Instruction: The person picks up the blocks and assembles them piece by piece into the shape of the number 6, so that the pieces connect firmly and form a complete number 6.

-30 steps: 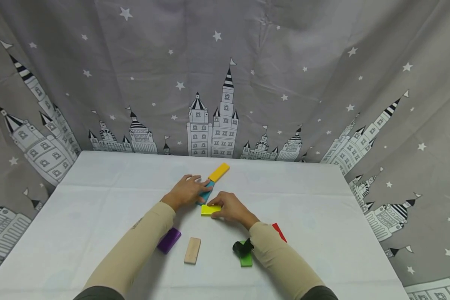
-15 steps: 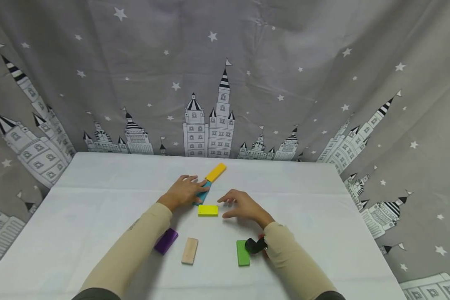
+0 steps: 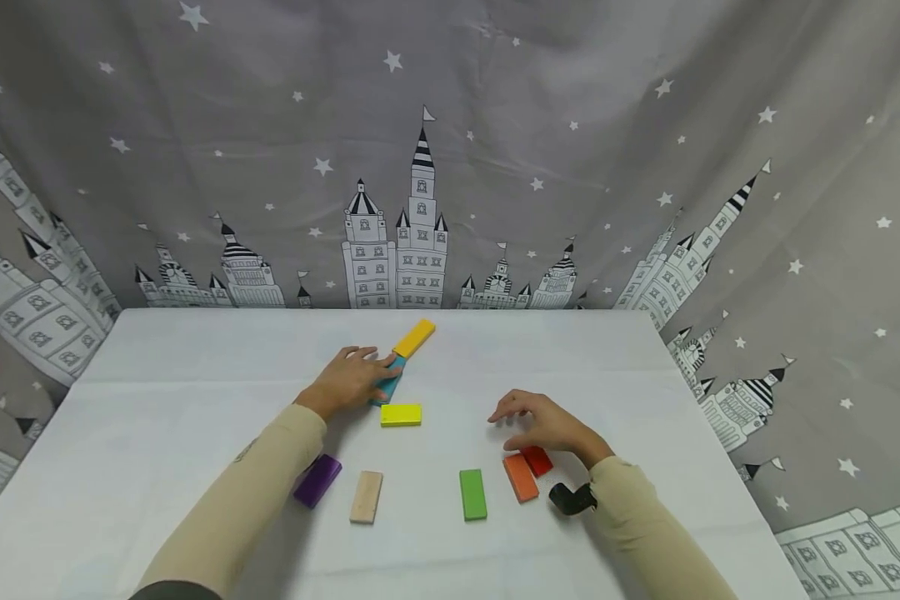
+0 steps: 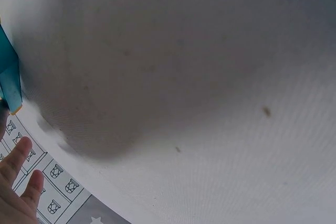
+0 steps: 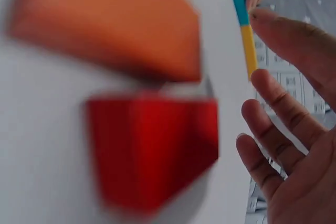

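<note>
My left hand (image 3: pixel 348 379) holds a blue block (image 3: pixel 391 383) on the white table with thumb and index finger, its other fingers extended. Beyond the blue block's far end lies an orange-yellow block (image 3: pixel 415 338), in line with it. A bright yellow block (image 3: pixel 401 415) lies flat at its near end, at an angle to it. My right hand (image 3: pixel 543 421) hovers to the right, fingers loosely bent and holding nothing. Just below that hand are a red block (image 5: pixel 152 150) and an orange block (image 5: pixel 110 24), close together; the hand partly covers the red one in the head view.
Nearer to me on the white table (image 3: pixel 217 375) lie a purple block (image 3: pixel 318 481), partly behind the left sleeve, a plain wooden block (image 3: pixel 366 497) and a green block (image 3: pixel 473 494). A black camera piece (image 3: pixel 570 498) sits at the right wrist. A grey castle-print curtain (image 3: pixel 495 167) hangs behind.
The right hand has let go of the bright yellow block and moved right, over the red and orange blocks. The left hand stays at the blue block. The head view has shifted slightly.
</note>
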A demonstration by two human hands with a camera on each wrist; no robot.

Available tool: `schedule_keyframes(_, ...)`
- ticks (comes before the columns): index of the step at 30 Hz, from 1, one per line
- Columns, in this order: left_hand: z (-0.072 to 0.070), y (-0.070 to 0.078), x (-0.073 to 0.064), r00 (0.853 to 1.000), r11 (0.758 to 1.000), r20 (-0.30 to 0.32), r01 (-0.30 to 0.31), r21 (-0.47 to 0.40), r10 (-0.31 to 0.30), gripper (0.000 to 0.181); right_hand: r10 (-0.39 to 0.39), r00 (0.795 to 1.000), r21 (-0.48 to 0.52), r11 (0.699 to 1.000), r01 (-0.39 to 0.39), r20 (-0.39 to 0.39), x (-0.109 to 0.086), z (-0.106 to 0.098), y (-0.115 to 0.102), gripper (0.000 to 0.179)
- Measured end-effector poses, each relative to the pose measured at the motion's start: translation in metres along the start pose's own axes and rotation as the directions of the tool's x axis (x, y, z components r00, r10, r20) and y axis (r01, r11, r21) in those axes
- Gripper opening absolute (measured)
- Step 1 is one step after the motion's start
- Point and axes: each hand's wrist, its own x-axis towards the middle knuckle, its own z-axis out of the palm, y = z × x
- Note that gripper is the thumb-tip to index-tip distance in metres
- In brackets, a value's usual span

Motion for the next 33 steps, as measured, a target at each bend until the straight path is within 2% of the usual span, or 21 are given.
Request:
schedule_keyframes(6, 0.001, 0.000, 0.001, 1.000, 1.000, 0.001, 0.008, -0.018, -0.008, 0.062, 0.000, 1.000, -0.017, 1.000, 0.000, 0.000, -0.029, -0.004, 0.014, 0.033)
schedule_keyframes(11, 0.001, -0.001, 0.002, 1.000, 0.999, -0.003, 0.011, -0.045, -0.011, 0.062, -0.020, 1.000, -0.009, 1.000, 0.020, -0.004, -0.043, -0.004, 0.024, 0.036)
schedule_keyframes(14, 0.003, -0.001, 0.003, 1.000, 0.999, 0.003, 0.016, -0.049, -0.016, 0.062, 0.001, 1.000, -0.004, 1.000, -0.001, 0.001, -0.048, -0.001, 0.028, 0.039)
schedule_keyframes(23, 0.004, -0.001, 0.004, 0.999, 0.996, 0.021, 0.042, -0.077, -0.041, 0.062, 0.044, 0.999, -0.016, 0.999, -0.044, -0.021, -0.054, 0.007, 0.028, 0.045)
schedule_keyframes(33, 0.004, -0.001, 0.002, 1.000, 0.997, -0.002, 0.024, -0.071, -0.024, 0.062, 0.055, 0.998, -0.058, 0.997, -0.057, -0.030, -0.054, 0.009, 0.025, 0.048)
